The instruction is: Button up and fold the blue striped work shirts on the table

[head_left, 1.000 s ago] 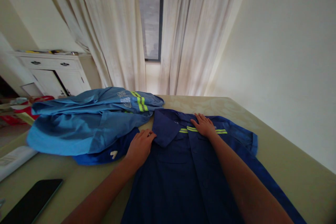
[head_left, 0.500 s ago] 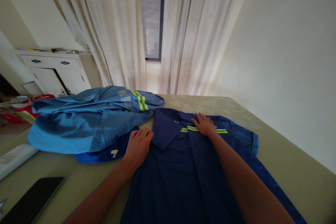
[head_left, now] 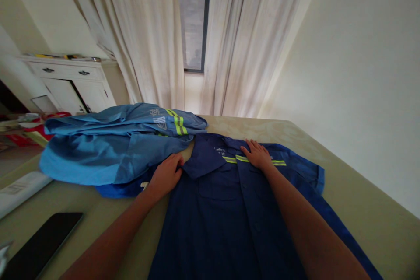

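A dark blue work shirt (head_left: 213, 210) lies front up before me, with a yellow-green reflective stripe across its chest. My left hand (head_left: 167, 175) is closed at the shirt's left edge, its fingertips pinching the corner of a cloth flap (head_left: 205, 157) folded over the upper front. Flat on the right chest, over the stripe, rests my right hand (head_left: 258, 155) with fingers spread. The right sleeve (head_left: 302, 168) stretches out beyond it. Part of the flap's corner is hidden by my left fingers.
Light blue work clothes (head_left: 98, 153) with reflective bands lie heaped at the left, over a darker blue piece (head_left: 121, 189). A black phone (head_left: 42, 243) and a white packet (head_left: 22, 190) are on the table (head_left: 357, 201). A white cabinet (head_left: 75, 83) and curtains (head_left: 147, 30) stand behind.
My left hand has drawn slightly left with the flap's corner, exposing more of the white print on the chest. My right hand stays pressed on the shirt.
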A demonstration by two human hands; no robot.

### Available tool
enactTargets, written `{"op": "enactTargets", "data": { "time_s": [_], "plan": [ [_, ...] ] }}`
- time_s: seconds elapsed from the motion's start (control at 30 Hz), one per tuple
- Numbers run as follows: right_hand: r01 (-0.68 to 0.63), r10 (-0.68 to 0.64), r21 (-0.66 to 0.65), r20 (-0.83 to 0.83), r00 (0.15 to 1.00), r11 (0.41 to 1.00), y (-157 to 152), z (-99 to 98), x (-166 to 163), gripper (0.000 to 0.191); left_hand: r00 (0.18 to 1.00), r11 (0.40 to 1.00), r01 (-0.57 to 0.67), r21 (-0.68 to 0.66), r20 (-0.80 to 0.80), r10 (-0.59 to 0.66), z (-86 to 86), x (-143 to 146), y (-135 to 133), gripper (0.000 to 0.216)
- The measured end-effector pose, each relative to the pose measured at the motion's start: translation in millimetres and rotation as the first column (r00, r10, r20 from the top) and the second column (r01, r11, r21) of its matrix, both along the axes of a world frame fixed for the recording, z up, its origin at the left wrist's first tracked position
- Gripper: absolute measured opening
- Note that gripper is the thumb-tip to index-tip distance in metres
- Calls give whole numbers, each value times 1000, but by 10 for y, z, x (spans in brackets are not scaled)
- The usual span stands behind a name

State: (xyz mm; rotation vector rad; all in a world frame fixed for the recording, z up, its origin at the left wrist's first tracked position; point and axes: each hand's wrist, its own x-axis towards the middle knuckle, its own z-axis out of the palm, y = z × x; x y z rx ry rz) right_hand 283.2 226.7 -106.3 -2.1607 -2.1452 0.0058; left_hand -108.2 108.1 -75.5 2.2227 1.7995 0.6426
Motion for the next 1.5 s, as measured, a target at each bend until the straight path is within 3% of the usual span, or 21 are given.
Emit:
{"op": "enactTargets", "data": {
  "time_s": [0.3, 0.47, 0.63, 0.83, 0.93, 1.03, 1.33, 1.5],
  "plan": [
    [-1, 1, 0, -5, 1000, 1000, 8, -19, 7, 76, 989, 989, 124, -80, 92, -116, 20, -150, 78, 26],
    [1, -1, -1, -12, 1000, 1000, -13, 11, -14, 77, 982, 976, 187, -112, 14, -187, 96, -165, 34, 28],
    [11, -11, -13, -13, 1000, 1000, -41, 54, -41, 76, 993, 999, 35, -7, -115, -36, 183, 102, 123, 26],
    [14, -14, -16, -2, 1000, 1000, -36, 51, -30, 75, 988, 974, -146, -175, -83, 134, 207, 408, 474, 34],
    [11, -11, -12, 3, 1000, 1000, -5, 12, -7, 74, 985, 948, -146, -283, 45, 165, 185, 436, 606, 36],
    [7, -7, -1, 8, 1000, 1000, 21, -25, 10, 74, 984, 939, -106, -326, 100, 146, 134, 412, 662, 24],
    [14, -13, -5, 8, 1000, 1000, 4, 2, -5, 73, 978, 950, -205, -235, -11, 208, 83, 356, 646, 33],
    [16, -16, -17, 15, 1000, 1000, 0, 22, -20, 73, 975, 941, -219, -258, -40, 216, 119, 382, 647, 45]
  ]
}}
